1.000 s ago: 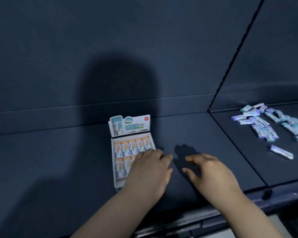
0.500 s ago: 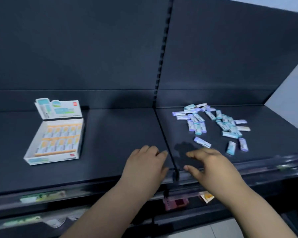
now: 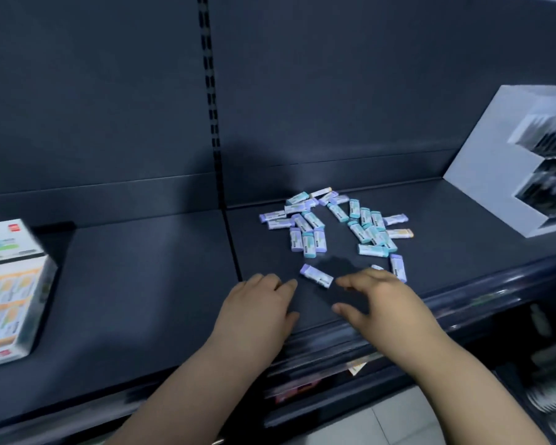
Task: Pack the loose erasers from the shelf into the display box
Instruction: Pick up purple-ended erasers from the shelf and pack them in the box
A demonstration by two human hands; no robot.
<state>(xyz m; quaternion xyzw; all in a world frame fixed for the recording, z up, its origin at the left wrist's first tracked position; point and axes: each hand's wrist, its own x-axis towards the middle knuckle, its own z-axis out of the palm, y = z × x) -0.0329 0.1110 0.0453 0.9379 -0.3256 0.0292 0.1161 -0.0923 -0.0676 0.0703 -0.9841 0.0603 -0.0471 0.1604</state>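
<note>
You are holding nothing: your left hand (image 3: 257, 311) and right hand (image 3: 384, 305) are reaching palm-down, fingers loosely spread, over the front of the shelf (image 3: 142, 284). A single purple eraser (image 3: 316, 276) is lying just beyond and between their fingertips. The loose erasers (image 3: 334, 223) are lying scattered farther back, and the display box (image 3: 10, 293) is sitting, blurred, well off to the left of your left hand.
</note>
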